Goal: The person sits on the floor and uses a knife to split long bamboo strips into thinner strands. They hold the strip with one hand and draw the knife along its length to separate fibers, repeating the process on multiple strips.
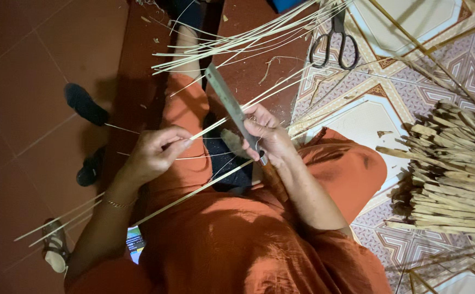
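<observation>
The right hand [267, 136] is closed around the handle end of a long flat knife [227, 100], whose dull grey blade slants up and away over the lap, its tip near a spray of pale strips. The left hand [158, 152] pinches a thin bamboo strip [215, 126] between thumb and fingertips, fingers curled in close, so that the strip runs from that pinch up to the knife's edge, where it meets the blade just beside the right thumb. The strip is pale, cream-coloured, narrow and flat, and it carries on past the knife toward the upper right. A second, longer strip [194, 193] lies lower, crossing the lap on a diagonal from beneath the right hand down toward the left forearm, with a few more thin ends showing near the left elbow. Both hands work above the person's orange clothing [232, 245], which covers the knees and lap; a thin bracelet [116, 204] sits on the left wrist. Ahead, a loose fan of fine slivers [237, 41] spreads across the dark red floor [25, 65]. Black scissors [335, 41] lie on the patterned tile floor [390, 103] at the upper right, well apart from the hands. At the right edge rests a thick bundle of coarser bamboo splints [455, 169], brownish and rough-ended. Dark sandals [86, 103] lie on the red floor to the left.
</observation>
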